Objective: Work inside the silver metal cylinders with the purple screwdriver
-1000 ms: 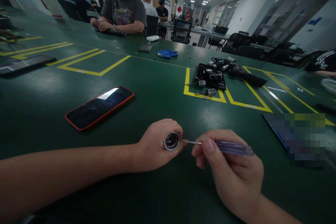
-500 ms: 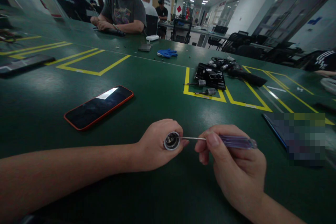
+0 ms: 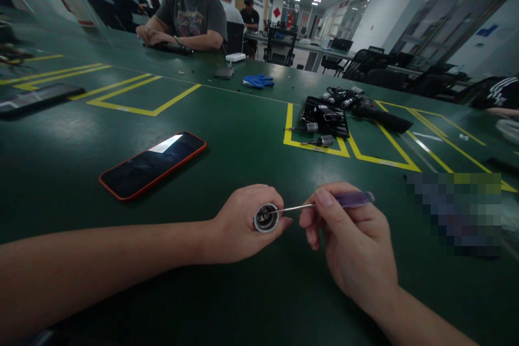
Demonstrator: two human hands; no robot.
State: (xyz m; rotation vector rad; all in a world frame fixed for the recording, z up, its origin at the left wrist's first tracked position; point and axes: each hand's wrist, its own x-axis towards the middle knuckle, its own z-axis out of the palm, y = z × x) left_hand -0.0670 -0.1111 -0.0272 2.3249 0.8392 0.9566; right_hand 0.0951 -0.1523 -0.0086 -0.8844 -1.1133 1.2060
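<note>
My left hand (image 3: 245, 224) is wrapped round a hollow metal cylinder (image 3: 259, 225), its open round end turned toward me. Small parts show inside the cylinder, too dark to name; the rest of its body is hidden by my fingers. In my right hand (image 3: 352, 243) is a screwdriver (image 3: 352, 199) with a clear purple handle, pinched between thumb and fingers. Its thin shaft slants down to the left, and the tip is inside the cylinder's mouth.
An orange-cased phone (image 3: 154, 165) lies to the left. Ahead on the right are small motor-like metal parts (image 3: 324, 141), black cases (image 3: 324, 117) and cables. A blue glove (image 3: 258, 81) lies farther back. Across the green table sits a person (image 3: 190, 19); a blurred-out object (image 3: 458, 216) is at right.
My right hand has shifted slightly left, and the screwdriver now tilts with its handle higher and its tip deeper in the cylinder's mouth. My left hand has hardly moved.
</note>
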